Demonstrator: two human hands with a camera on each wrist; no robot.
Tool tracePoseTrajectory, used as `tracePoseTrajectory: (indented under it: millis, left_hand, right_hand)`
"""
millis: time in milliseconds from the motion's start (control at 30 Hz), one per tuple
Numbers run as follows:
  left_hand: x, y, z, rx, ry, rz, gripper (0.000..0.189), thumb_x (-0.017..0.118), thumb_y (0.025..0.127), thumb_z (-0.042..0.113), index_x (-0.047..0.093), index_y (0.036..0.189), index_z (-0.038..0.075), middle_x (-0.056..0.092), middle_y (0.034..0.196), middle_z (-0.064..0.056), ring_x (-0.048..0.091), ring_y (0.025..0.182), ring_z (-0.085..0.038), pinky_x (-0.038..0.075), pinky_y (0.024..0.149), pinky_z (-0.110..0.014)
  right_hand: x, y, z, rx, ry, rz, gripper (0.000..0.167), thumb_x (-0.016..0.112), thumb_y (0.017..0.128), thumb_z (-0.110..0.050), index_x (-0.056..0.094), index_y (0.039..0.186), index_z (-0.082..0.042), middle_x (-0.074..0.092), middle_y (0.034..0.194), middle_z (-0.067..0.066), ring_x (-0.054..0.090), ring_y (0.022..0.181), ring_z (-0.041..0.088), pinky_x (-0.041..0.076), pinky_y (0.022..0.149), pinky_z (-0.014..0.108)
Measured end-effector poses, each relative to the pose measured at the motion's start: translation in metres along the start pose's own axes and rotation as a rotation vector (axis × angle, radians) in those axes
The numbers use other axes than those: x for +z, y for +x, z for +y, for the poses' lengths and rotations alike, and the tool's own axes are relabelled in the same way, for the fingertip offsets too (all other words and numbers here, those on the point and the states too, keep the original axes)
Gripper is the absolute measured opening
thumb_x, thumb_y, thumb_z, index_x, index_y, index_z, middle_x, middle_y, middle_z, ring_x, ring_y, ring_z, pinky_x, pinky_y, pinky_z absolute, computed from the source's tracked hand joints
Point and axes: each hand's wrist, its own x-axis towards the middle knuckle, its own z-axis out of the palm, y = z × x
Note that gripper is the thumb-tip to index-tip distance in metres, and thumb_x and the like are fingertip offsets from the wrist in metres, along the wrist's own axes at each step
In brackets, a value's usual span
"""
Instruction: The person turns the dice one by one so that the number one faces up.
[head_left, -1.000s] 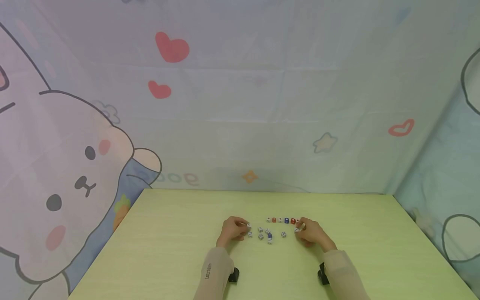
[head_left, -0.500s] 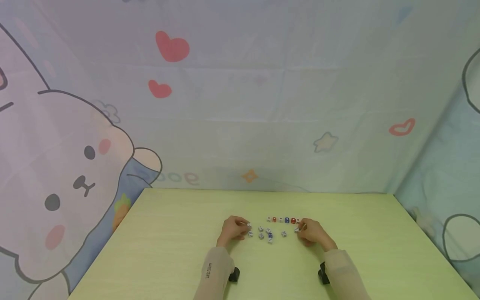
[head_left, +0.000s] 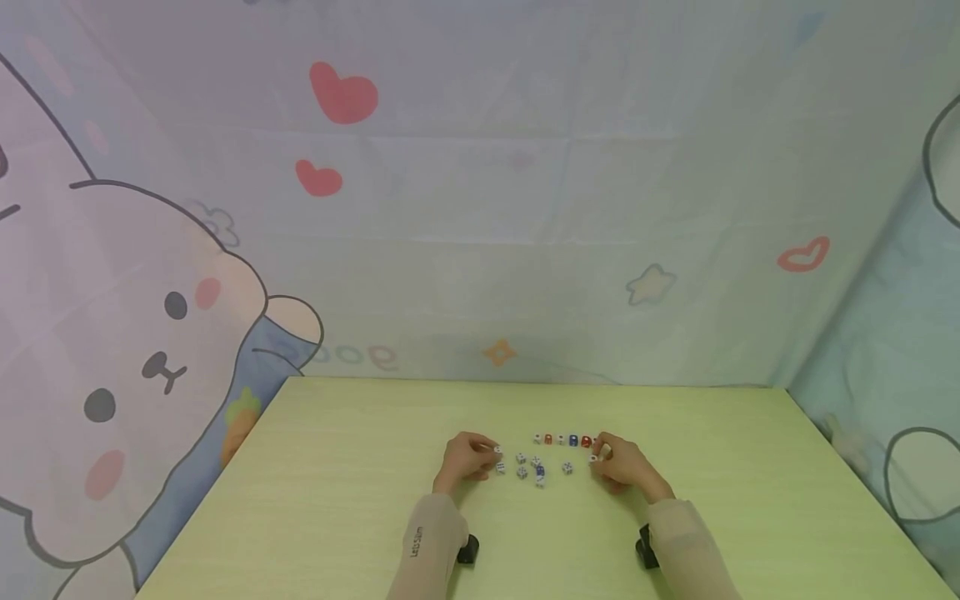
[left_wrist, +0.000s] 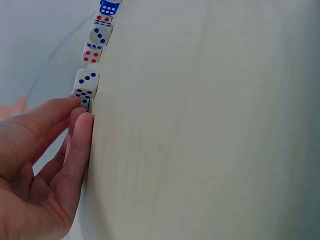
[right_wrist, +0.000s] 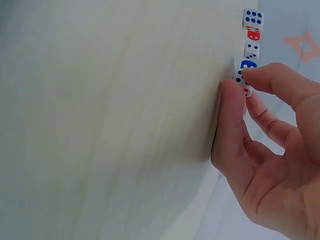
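My left hand pinches a small white die at its fingertips. Just nearer to me lies another white die, which in the left wrist view shows blue pips in front of the fingers. On the other side, my right hand holds a white die between thumb and forefinger. Beyond the right fingertips runs a row of white, red and blue dice, with a blue die and a red die near its right end. The fingers partly cover that end.
Several loose white dice, among them one die, lie between the hands, with a dark blue die among them. The pale yellow-green table ends at a printed cloth backdrop. Black wrist cameras sit under the sleeves.
The white die in my right fingers has turned slightly, and those fingers have shifted a little. My left hand and the dice on the table stay put.
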Motion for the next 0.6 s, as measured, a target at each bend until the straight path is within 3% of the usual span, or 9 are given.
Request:
tracePoseTrajectory:
  millis: [400,600]
  left_hand:
    - [0.000,-0.002,0.002,0.005,0.000,0.002,0.022,0.067,0.078,0.011,0.066,0.098,0.002,0.064,0.081,-0.010,0.058,0.057,-0.006,0.052,0.050,-0.020]
    - [0.000,-0.001,0.001,-0.002,0.006,0.006,0.023,0.068,0.078,0.011,0.066,0.099,0.002,0.065,0.082,-0.010,0.057,0.057,-0.006,0.052,0.049,-0.020]
  right_hand:
    - [-0.007,0.010,0.018,-0.030,0.096,-0.039,0.020,0.060,0.081,-0.009,0.049,0.096,-0.003,0.057,0.067,0.010,0.057,0.054,0.016,0.052,0.044,0.028]
    - [-0.007,0.009,0.011,0.069,0.105,0.000,0.017,0.059,0.080,-0.006,0.052,0.096,-0.004,0.058,0.060,0.008,0.055,0.048,0.014,0.052,0.044,0.029]
